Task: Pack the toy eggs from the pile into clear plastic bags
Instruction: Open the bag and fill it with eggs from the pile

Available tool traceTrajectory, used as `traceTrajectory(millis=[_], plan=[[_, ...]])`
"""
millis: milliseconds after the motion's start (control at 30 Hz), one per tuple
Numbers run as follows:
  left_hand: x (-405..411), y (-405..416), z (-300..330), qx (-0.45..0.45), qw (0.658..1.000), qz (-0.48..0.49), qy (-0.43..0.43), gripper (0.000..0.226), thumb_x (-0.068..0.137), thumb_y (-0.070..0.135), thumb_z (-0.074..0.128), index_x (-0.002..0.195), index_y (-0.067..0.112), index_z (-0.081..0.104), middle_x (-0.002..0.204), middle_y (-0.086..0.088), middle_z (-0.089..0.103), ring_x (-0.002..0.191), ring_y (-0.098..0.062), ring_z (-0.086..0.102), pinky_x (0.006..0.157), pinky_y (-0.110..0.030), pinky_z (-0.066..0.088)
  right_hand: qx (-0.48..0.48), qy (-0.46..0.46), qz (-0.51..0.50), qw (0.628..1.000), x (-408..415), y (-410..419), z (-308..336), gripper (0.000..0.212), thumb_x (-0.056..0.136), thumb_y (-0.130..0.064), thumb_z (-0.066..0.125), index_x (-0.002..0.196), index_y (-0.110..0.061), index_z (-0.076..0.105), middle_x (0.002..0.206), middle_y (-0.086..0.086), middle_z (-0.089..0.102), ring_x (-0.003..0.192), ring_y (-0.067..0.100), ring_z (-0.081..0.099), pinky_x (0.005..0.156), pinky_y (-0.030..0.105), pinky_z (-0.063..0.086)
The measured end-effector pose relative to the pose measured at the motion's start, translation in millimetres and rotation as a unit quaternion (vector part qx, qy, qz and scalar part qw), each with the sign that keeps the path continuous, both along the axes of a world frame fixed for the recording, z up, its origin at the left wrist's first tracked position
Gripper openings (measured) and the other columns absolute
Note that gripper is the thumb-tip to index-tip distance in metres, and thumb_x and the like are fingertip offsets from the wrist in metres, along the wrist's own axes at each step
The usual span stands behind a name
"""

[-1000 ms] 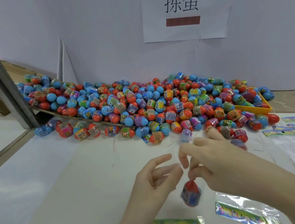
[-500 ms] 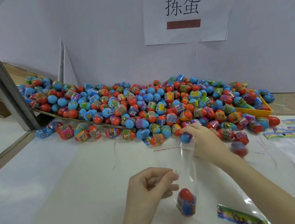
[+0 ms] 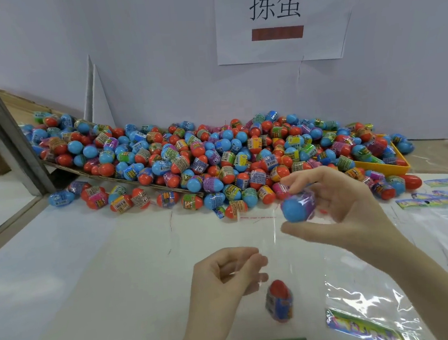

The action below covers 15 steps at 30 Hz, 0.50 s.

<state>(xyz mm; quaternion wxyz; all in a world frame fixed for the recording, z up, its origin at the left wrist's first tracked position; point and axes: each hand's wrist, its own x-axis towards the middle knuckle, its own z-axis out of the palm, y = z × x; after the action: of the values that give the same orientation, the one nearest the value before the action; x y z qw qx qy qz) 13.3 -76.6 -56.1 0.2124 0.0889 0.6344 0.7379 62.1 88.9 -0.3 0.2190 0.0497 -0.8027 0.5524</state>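
toy egg [image 3: 296, 209] in right hand [image 3: 348, 207] | left hand [image 3: 226, 275] pinches bag [image 3: 272, 249] edge

The egg pile [image 3: 216, 159] lies behind both hands — left hand [image 3: 224, 275] near, right hand [image 3: 348, 213] farther, a bag [image 3: 272, 249] between them.

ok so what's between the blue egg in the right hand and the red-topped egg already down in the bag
In the head view, only the clear bag itself: its empty upper stretch runs from the blue egg down to the red-topped egg, with the left hand pinching one side.
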Motion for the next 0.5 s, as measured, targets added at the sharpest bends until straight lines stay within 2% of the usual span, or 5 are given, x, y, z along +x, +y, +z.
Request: traceTrajectory(millis=[67, 100, 233, 367, 500], plan=[[2.8, 1.6, 3.3, 0.01, 1.0, -0.004, 0.006, 0.015, 0.07, 0.003, 0.073, 0.061, 0.015, 0.074, 0.069, -0.01, 0.073, 0.059, -0.022, 0.07, 0.051, -0.02, 0.053, 0.123, 0.009, -0.032, 0.992, 4.9, -6.2, 7.2, 0.037, 0.055, -0.043, 0.073, 0.087, -0.031, 0.06, 0.091, -0.016, 0.063, 0.081, 0.017, 0.059, 0.066, 0.038, 0.051], [4.1, 2.1, 5.1, 0.013, 1.0, -0.007, 0.011, 0.017, 0.069, 0.002, 0.074, 0.061, 0.017, 0.075, 0.068, -0.01, 0.073, 0.058, -0.021, 0.069, 0.051, -0.02, 0.053, 0.157, 0.011, -0.038, 0.987, 5.6, -8.0, 9.6, 0.037, 0.055, -0.046, 0.073, 0.087, -0.032, 0.06, 0.09, -0.018, 0.063, 0.079, 0.017, 0.058, 0.063, 0.035, 0.05], [8.5, 2.0, 10.7, 0.012, 0.999, -0.017, 0.042, 0.022, 0.067, 0.003, 0.074, 0.06, 0.025, 0.075, 0.065, -0.008, 0.072, 0.057, -0.019, 0.069, 0.051, -0.019, 0.051, 0.184, 0.002, -0.035, 0.982, 5.6, -9.5, 11.2, 0.039, 0.048, -0.041, 0.077, 0.083, -0.034, 0.061, 0.076, -0.019, 0.061, 0.066, 0.01, 0.05, 0.051, 0.008, 0.037], [11.1, 1.8, 12.9, 0.001, 0.997, -0.033, 0.069, 0.021, 0.068, 0.004, 0.072, 0.058, 0.022, 0.075, 0.064, -0.007, 0.072, 0.058, -0.018, 0.068, 0.053, -0.019, 0.052, 0.277, -0.022, -0.063, 0.958, 2.9, -6.0, 7.4, 0.044, 0.047, -0.035, 0.084, 0.088, -0.026, 0.068, 0.073, -0.027, 0.052, 0.061, 0.009, 0.045, 0.054, 0.007, 0.037], [12.1, 1.3, 13.4, -0.007, 0.997, -0.048, 0.068, 0.025, 0.073, 0.003, 0.07, 0.06, 0.023, 0.075, 0.066, -0.007, 0.072, 0.061, -0.019, 0.069, 0.055, -0.02, 0.054, 0.3, -0.045, -0.065, 0.951, 3.8, -6.6, 7.4, 0.052, 0.046, -0.059, 0.065, 0.093, -0.035, 0.066, 0.071, -0.026, 0.048, 0.066, 0.004, 0.046, 0.055, 0.01, 0.036]])
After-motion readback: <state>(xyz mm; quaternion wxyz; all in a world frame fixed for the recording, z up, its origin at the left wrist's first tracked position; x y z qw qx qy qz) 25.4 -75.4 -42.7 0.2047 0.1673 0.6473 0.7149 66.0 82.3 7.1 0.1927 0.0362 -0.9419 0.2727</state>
